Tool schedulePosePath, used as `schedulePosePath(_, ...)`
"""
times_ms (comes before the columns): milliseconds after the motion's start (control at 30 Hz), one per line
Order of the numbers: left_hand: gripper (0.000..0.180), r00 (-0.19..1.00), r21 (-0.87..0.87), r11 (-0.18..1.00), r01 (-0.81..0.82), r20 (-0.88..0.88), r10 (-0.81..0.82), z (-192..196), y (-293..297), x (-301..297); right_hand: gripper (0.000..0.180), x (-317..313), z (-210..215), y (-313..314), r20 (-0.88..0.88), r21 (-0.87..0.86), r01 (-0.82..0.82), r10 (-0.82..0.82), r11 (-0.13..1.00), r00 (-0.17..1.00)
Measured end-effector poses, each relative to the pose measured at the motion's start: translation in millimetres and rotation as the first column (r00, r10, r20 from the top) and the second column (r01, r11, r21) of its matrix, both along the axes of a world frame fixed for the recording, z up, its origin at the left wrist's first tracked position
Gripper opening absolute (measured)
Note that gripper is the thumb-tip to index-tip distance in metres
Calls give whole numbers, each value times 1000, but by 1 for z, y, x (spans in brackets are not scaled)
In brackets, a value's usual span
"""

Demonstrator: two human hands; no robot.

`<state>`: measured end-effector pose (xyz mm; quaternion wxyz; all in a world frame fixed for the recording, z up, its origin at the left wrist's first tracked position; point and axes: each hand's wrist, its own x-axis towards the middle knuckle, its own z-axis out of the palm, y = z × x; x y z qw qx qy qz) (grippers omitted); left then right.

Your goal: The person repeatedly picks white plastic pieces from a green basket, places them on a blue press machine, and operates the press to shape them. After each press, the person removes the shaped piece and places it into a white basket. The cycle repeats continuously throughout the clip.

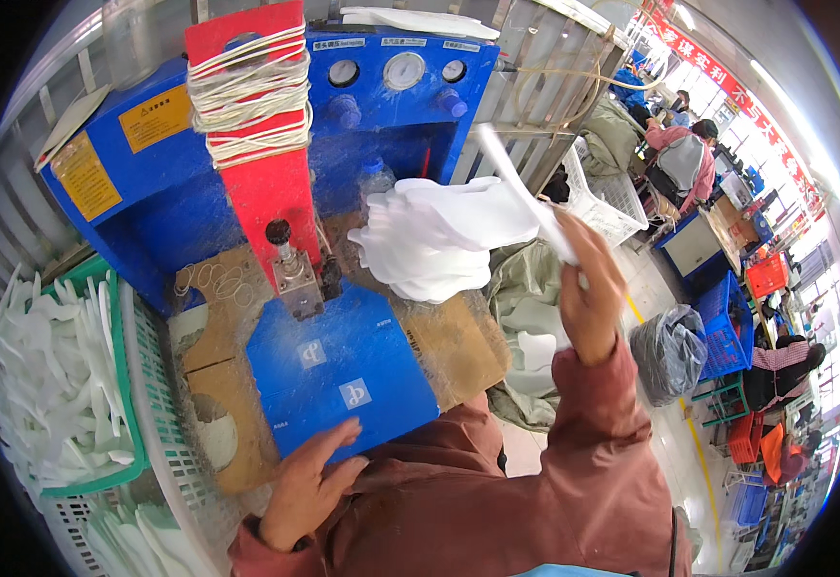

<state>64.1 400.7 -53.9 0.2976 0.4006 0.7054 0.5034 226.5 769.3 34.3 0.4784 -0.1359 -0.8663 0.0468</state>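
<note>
My right hand (593,293) is raised at the right of the machine, its fingers closed on a thin white insole-shaped foam piece (516,183), which is tilted and slightly blurred. Just left of it lies a loose stack of similar white foam pieces (430,240). My left hand (309,489) is at the near edge of a blue board (343,370), fingers apart and holding nothing. Above the board's far end stands a small metal tool head (297,287) on a red machine arm (261,207) wound with pale cord.
A blue machine housing (478,87) with gauges stands behind. To the left, a green basket (132,423) holds many white pieces, beside a pale crate (165,413). At right are a khaki sack (521,288) with white pieces, a grey bag (668,356), and other people working farther off.
</note>
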Motion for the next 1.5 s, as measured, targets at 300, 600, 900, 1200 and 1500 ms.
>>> schedulePosePath(300,89,467,383,916,119,792,-392,-85,50,55,35,2,-124,-136,-766,-587,-784,-177,-202,618)
schedulePosePath(600,32,658,176,804,-568,684,316,-76,-3,19,42,-5,-140,-129,-482,-845,-276,429,-459,764)
schedulePosePath(900,32,802,36,862,-505,390,453,-38,-61,-27,24,-86,-145,-126,-312,-945,-302,619,-125,721)
schedulePosePath(1200,36,706,143,716,-683,378,598,-21,-71,-56,43,-143,-152,-149,-484,-870,-291,571,-399,663)
schedulePosePath(1500,38,731,102,745,-659,322,602,-9,-68,-69,41,-148,-147,-147,-571,-813,-344,529,-469,628)
